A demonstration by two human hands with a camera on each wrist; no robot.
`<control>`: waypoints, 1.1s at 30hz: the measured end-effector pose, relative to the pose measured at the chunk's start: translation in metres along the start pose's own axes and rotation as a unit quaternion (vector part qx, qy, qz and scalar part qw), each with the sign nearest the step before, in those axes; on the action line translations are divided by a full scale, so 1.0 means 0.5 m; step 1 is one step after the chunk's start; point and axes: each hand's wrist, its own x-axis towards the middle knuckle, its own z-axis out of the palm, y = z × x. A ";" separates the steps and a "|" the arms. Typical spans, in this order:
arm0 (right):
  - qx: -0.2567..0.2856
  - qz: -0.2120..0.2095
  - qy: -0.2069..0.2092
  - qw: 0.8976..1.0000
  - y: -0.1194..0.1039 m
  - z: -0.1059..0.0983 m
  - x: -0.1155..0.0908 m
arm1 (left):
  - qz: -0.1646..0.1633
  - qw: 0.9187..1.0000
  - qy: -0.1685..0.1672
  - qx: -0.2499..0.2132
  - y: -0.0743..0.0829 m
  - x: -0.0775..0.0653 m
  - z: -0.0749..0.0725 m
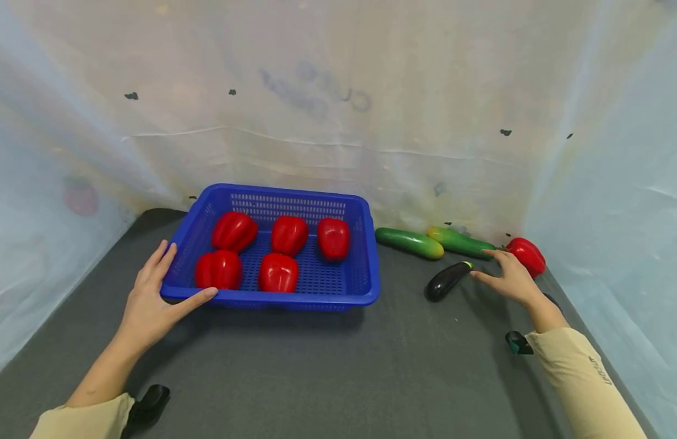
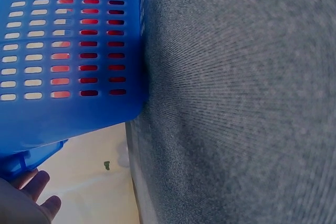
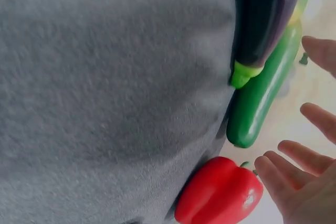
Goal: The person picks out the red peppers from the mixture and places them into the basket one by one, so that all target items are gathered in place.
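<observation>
My left hand (image 1: 146, 305) rests at the front left corner of the blue plastic basket (image 1: 316, 300), fingers straight along the left rim and thumb stretched over the front rim. Several red bell peppers (image 1: 278, 272) lie inside the basket. On the right, my right hand (image 1: 510, 280) is spread over the table with nothing in it. Just left of its thumb lies a dark eggplant (image 1: 446, 280), green stem toward the hand. Beyond the fingers is a red bell pepper (image 1: 527, 256), partly covered by the hand in the head view; the right wrist view shows this pepper (image 3: 220, 190) below the fingertips.
Two cucumbers, one (image 1: 409, 242) beside the basket and another (image 1: 461, 242) right of it, lie along the back wall. Pale plastic sheeting (image 1: 338, 122) encloses the grey table (image 1: 338, 372) at the back and sides. A dark object shows partly behind the right wrist.
</observation>
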 end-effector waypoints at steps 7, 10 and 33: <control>-0.013 0.011 0.033 0.999 0.028 -0.009 0.026 | -0.008 1.000 0.000 0.003 -0.002 0.002 0.000; -0.007 0.019 0.047 0.999 0.040 -0.009 0.035 | -0.009 1.000 -0.001 0.003 -0.003 0.001 -0.001; -0.002 0.105 0.081 0.991 0.115 -0.018 0.051 | 0.006 1.000 0.006 -0.003 -0.003 -0.001 0.002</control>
